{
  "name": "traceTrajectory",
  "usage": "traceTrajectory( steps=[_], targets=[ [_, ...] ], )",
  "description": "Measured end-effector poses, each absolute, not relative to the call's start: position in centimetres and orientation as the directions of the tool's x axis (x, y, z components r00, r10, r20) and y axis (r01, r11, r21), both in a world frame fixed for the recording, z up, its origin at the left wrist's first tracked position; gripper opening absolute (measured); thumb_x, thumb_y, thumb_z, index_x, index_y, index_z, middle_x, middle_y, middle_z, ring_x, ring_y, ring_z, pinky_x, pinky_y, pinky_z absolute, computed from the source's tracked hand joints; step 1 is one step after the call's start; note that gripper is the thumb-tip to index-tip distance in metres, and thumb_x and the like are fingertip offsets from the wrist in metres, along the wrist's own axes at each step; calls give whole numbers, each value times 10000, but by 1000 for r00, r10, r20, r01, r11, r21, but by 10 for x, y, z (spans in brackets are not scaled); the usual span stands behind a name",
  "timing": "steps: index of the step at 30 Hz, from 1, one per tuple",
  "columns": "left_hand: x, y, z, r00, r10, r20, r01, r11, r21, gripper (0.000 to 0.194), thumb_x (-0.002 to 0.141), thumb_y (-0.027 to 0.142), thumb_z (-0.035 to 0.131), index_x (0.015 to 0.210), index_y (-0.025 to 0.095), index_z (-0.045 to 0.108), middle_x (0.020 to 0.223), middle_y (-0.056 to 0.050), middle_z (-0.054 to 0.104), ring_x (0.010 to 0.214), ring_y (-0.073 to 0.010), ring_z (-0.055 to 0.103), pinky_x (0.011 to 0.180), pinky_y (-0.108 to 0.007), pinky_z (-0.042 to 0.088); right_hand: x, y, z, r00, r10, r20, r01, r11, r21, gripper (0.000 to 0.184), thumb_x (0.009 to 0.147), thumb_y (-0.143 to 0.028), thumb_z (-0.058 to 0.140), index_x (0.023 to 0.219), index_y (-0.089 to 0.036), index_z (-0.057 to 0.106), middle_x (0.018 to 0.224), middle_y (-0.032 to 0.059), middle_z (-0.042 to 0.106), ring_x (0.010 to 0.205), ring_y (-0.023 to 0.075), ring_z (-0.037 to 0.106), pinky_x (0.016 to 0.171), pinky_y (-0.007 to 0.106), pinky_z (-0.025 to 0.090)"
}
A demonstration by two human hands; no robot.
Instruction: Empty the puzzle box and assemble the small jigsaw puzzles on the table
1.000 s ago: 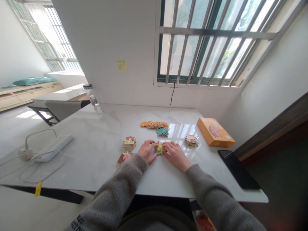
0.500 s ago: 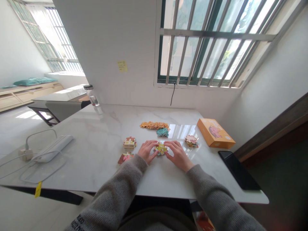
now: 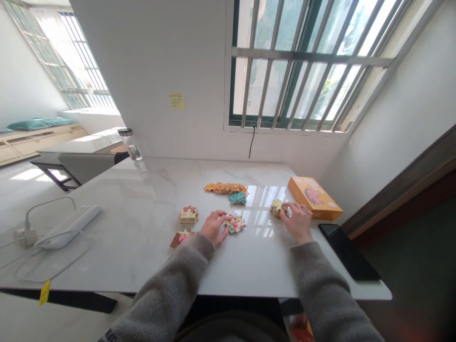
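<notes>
A small joined cluster of colourful puzzle pieces (image 3: pixel 235 223) lies on the white marble table (image 3: pixel 149 223). My left hand (image 3: pixel 213 227) rests beside it with fingers spread, its fingertips touching the cluster's left edge. My right hand (image 3: pixel 297 219) is out to the right, with its fingers curled on a small stack of puzzle pieces (image 3: pixel 276 207). Both arms wear grey sleeves.
Other piles lie around: an orange row (image 3: pixel 225 188), teal pieces (image 3: pixel 237 198), a stack (image 3: pixel 188 215) and a pink piece (image 3: pixel 181 236) at left. An orange puzzle box (image 3: pixel 314 198) and a black phone (image 3: pixel 348 251) sit right. A white power strip (image 3: pixel 67 226) and a bottle (image 3: pixel 130 145) are left.
My right hand has left the central cluster and moved right onto the small stack near the orange box. My left hand has stayed by the cluster. The camera has tilted slightly.
</notes>
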State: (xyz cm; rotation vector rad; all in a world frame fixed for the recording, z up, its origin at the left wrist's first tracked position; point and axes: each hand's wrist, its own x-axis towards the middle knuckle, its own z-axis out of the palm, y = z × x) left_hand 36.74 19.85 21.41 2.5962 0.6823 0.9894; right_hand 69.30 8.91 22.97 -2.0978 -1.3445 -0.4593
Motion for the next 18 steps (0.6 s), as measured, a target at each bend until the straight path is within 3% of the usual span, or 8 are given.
traceTrajectory(
  steps=[4,6,9,12,15,18],
  targets=[
    [368,197,216,673,526,520,348,-845,406,260,832,180,582,1085,195,634,1120,-105,603,1049,-272,554,947,-473,497,689,89,231,424,707,566,906,-316,-283,191,866,-260,559,988,-212,699,1168,94,679,1083,304,515,898,443,323],
    [369,197,214,681,531,504,357,-842,405,246,832,187,597,1073,208,639,1101,-91,617,1041,-268,559,938,-464,494,678,90,234,369,686,627,928,-234,-290,227,870,-186,520,1013,-214,694,1276,97,629,1156,308,498,949,468,335],
    [371,198,209,682,535,499,365,-840,402,253,816,214,650,1069,225,644,1104,-79,624,1037,-268,564,933,-464,491,645,93,238,150,734,663,947,85,-309,315,869,-88,467,1080,-221,659,1232,94,643,1159,272,530,999,471,384],
    [373,201,202,685,527,504,362,-846,392,340,773,263,725,1099,230,635,1135,-81,619,1052,-277,564,944,-467,491,605,96,238,-137,825,549,858,376,-351,362,851,-100,533,1172,-249,610,1308,91,603,1210,266,519,1015,474,439],
    [375,202,200,692,523,497,363,-848,386,410,745,293,764,1127,236,626,1162,-82,613,1071,-280,567,950,-457,493,581,99,235,-239,856,458,822,430,-373,375,849,-120,581,1198,-256,589,1376,104,558,1269,275,483,1020,493,444],
    [375,199,205,714,527,462,372,-843,388,353,769,311,758,1092,240,635,1149,-70,630,1062,-272,578,932,-447,493,576,102,232,-254,870,423,824,423,-377,248,911,-114,529,1105,-247,608,1222,88,646,1176,252,538,974,461,455]
  ],
)
